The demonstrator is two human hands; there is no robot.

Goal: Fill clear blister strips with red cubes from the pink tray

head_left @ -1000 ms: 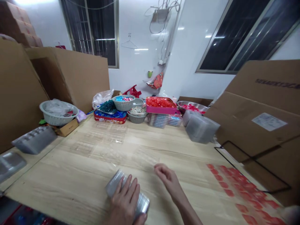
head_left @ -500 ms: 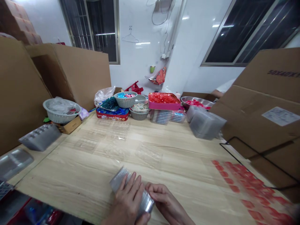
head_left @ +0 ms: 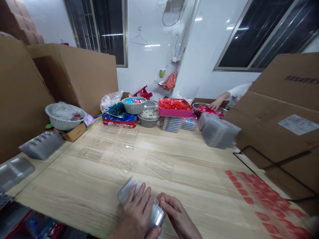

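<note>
My left hand grips a stack of clear plastic trays from above, its fingers spread across the stack's middle. My right hand is pressed against the stack's right end, with the fingertips curled onto the plastic. The stack lies tilted near the front edge of the wood-grain table, and my hands cover most of it. Several single clear trays lie flat on the table beyond my hands.
Rows of red pieces lie at the right. Grey stacked trays stand back right, with more at left. Baskets and a pink tub line the back. A co-worker's hand reaches into a steel bowl. Cardboard sheets flank the table.
My right hand has come in from the open table onto the stack's right end. A co-worker's arm has appeared at the back right, over the steel bowl.
</note>
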